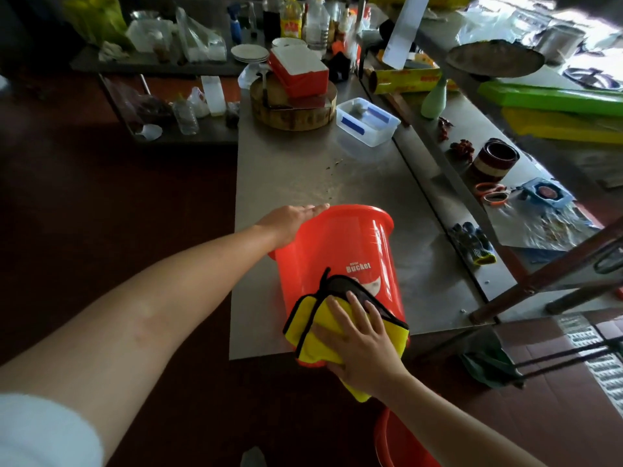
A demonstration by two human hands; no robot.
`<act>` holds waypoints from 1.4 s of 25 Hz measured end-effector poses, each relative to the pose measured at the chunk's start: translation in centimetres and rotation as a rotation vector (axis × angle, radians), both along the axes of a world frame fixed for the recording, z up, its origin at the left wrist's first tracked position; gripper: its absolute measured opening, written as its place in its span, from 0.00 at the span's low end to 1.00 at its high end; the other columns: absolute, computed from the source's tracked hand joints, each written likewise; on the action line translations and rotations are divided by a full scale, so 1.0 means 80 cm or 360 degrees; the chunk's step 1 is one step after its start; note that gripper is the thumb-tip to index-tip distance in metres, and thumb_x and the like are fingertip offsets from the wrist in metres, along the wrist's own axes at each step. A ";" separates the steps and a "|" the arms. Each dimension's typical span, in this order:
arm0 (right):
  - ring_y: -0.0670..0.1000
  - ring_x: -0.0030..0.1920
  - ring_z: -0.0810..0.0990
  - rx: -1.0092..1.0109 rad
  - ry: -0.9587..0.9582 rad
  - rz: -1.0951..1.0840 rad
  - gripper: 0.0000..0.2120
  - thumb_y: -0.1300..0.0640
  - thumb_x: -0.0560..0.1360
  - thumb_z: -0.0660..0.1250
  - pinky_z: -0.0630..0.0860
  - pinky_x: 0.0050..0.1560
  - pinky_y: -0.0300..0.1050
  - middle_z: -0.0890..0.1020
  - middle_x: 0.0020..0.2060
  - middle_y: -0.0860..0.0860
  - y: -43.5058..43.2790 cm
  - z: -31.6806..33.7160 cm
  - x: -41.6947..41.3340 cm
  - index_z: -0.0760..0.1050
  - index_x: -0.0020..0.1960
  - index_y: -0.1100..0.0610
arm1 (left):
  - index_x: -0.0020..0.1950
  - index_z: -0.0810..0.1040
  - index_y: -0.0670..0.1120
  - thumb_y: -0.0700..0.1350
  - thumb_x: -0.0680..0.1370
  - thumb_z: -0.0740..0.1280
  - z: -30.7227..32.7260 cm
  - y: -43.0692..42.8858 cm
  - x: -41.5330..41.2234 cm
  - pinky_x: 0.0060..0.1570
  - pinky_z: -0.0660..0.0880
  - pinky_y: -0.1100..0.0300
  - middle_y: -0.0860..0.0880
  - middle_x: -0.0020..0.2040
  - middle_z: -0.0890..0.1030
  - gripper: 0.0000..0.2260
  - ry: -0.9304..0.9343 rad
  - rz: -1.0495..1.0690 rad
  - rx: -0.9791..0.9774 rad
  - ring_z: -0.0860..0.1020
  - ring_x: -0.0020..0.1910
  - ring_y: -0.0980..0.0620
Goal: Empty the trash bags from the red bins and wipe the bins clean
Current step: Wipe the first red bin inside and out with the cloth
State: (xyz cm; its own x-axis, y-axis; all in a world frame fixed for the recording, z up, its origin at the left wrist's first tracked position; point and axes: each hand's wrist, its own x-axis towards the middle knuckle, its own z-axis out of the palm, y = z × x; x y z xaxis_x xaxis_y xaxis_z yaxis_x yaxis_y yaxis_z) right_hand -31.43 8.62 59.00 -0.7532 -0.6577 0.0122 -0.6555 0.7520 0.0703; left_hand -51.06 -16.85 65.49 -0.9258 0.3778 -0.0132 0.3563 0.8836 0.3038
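Head view: wiping step. L hand flat on bin, R hand flat, pressing cloth to wall; next, likely turn bin.

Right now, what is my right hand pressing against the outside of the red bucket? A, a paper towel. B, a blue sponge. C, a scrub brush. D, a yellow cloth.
D: the right hand lies with spread fingers on a yellow cloth against the red bucket, while the left hand rests on its rim.
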 end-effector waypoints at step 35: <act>0.58 0.81 0.48 -0.0249 0.0006 -0.0583 0.28 0.29 0.77 0.50 0.54 0.77 0.65 0.52 0.82 0.49 -0.099 0.033 -0.147 0.63 0.75 0.34 | 0.80 0.54 0.66 0.40 0.83 0.58 -0.011 -0.054 -0.021 0.65 0.68 0.62 0.52 0.75 0.70 0.31 -0.0152 -0.0147 0.0124 0.72 0.70 0.50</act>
